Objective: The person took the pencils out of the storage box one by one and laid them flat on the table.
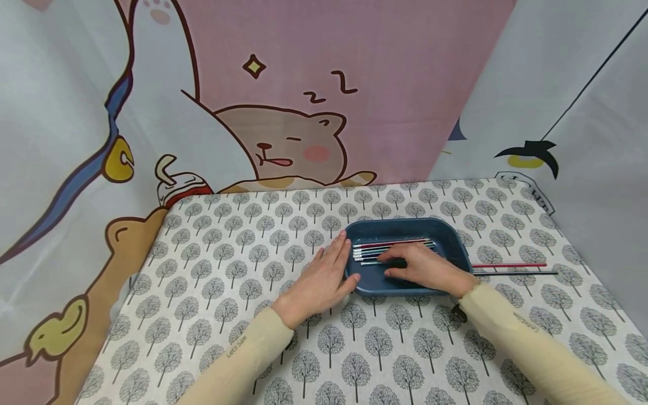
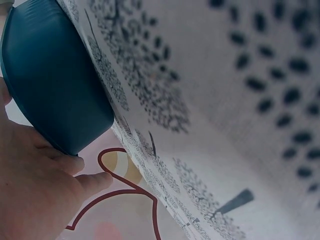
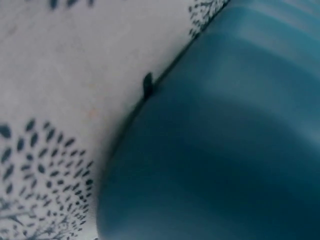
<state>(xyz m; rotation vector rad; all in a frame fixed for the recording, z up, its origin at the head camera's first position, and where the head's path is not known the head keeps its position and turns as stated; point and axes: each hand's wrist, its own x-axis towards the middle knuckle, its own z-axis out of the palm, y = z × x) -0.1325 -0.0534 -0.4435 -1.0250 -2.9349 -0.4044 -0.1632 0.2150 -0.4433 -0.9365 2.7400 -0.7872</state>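
A dark blue plastic basin (image 1: 377, 285) sits on the cloth-covered table. Inside it several slim pencils (image 1: 387, 247) lie side by side, their pale ends towards the left wall. My left hand (image 1: 324, 275) rests against the basin's left rim, fingers extended along it and thumb at the front corner. In the left wrist view, the fingers of that hand lie by the rim. My right hand (image 1: 417, 264) reaches into the basin from the right, fingertips right at the frontmost pencil (image 1: 371, 264); I cannot tell whether it grips this pencil. The right wrist view shows the basin's outer wall (image 3: 215, 140).
A red stick (image 1: 511, 265) and a black stick (image 1: 516, 273) project to the right from beside the basin. The tablecloth (image 1: 228, 315) has a tree print. Cartoon-printed curtains (image 1: 379, 84) stand behind and at both sides.
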